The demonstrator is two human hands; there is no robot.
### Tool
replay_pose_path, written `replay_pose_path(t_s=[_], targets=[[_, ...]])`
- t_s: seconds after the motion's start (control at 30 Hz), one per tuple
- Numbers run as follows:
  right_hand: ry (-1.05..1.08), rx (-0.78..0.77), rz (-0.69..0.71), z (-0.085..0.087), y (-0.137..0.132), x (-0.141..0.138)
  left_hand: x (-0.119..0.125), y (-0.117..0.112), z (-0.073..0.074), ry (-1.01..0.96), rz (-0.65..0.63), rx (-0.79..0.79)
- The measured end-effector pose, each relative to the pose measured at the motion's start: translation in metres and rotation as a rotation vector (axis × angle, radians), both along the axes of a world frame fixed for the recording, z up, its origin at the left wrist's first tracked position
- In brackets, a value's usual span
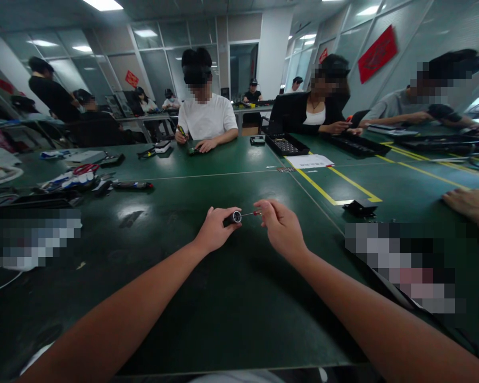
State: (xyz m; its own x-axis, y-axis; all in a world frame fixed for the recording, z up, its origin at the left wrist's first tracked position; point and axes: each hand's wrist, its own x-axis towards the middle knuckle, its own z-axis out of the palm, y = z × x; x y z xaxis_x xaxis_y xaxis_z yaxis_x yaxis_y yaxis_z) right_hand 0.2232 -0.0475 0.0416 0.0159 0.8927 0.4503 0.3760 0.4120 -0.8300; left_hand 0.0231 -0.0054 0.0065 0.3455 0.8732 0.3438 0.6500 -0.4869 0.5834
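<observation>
My left hand [213, 230] is closed around a short black cylinder [232, 218] that looks like a small flashlight. Its round end, with a pale ring and dark inside, faces me and slightly right. In my right hand [278, 223] is a thin screwdriver [257, 213] with a reddish handle, pinched between thumb and fingers. The slim metal shaft points left and reaches the cylinder's ringed end; whether the tip goes inside is too small to tell. Both hands are just above the green table [239, 298], and my fingers hide most of the cylinder's body and the screwdriver's handle.
A pen-like tool [132, 185] and a pile of tools with red scissors [85, 169] lie left. A black bracket-like part [360, 208] sits right, near another person's hand [469, 206]. Black trays [286, 144] and a white paper [310, 161] are across, where several people work.
</observation>
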Motion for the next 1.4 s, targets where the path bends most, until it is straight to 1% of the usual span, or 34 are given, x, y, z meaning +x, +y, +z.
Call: replay_pose_path(t_s=[0.07, 0.27, 0.43, 0.57, 0.7, 0.8, 0.93, 1.0, 1.07, 1.17, 1.3, 1.37, 1.4], targets=[[-0.013, -0.013, -0.013, 0.000, 0.001, 0.001, 0.000, 0.000, 0.001, -0.008, 0.007, 0.004], [0.069, -0.070, 0.068, -0.009, 0.008, 0.004, 0.001, -0.001, 0.003, -0.002, 0.007, 0.000], [0.046, -0.061, 0.010, -0.007, 0.008, 0.003, 0.000, -0.001, 0.000, 0.026, 0.005, 0.009], [-0.010, -0.064, -0.013, -0.008, 0.008, 0.003, 0.000, -0.001, 0.002, 0.003, 0.005, 0.004], [0.097, -0.077, 0.058, -0.012, 0.011, 0.004, 0.000, -0.002, 0.004, -0.027, 0.013, 0.018], [0.150, -0.088, 0.087, -0.011, 0.010, 0.004, 0.000, -0.002, 0.003, -0.010, -0.005, 0.028], [0.075, -0.115, 0.026, -0.006, 0.007, 0.003, 0.001, -0.002, 0.002, 0.022, -0.004, 0.019], [0.039, -0.112, -0.008, -0.006, 0.007, 0.004, 0.001, -0.002, 0.002, 0.021, 0.000, 0.017], [0.041, -0.102, -0.009, -0.008, 0.010, 0.005, 0.001, -0.001, 0.003, 0.009, 0.008, 0.018], [0.101, -0.083, 0.009, -0.011, 0.013, 0.005, 0.001, -0.001, 0.004, -0.013, 0.018, 0.019], [0.150, -0.044, -0.014, -0.009, 0.015, 0.003, 0.001, -0.003, 0.004, 0.013, 0.018, 0.017], [0.236, -0.069, -0.018, -0.010, 0.017, 0.002, 0.001, -0.005, 0.005, 0.053, 0.010, 0.033], [0.307, -0.108, -0.018, -0.011, 0.019, 0.002, 0.000, -0.005, 0.006, 0.081, -0.005, 0.052]])
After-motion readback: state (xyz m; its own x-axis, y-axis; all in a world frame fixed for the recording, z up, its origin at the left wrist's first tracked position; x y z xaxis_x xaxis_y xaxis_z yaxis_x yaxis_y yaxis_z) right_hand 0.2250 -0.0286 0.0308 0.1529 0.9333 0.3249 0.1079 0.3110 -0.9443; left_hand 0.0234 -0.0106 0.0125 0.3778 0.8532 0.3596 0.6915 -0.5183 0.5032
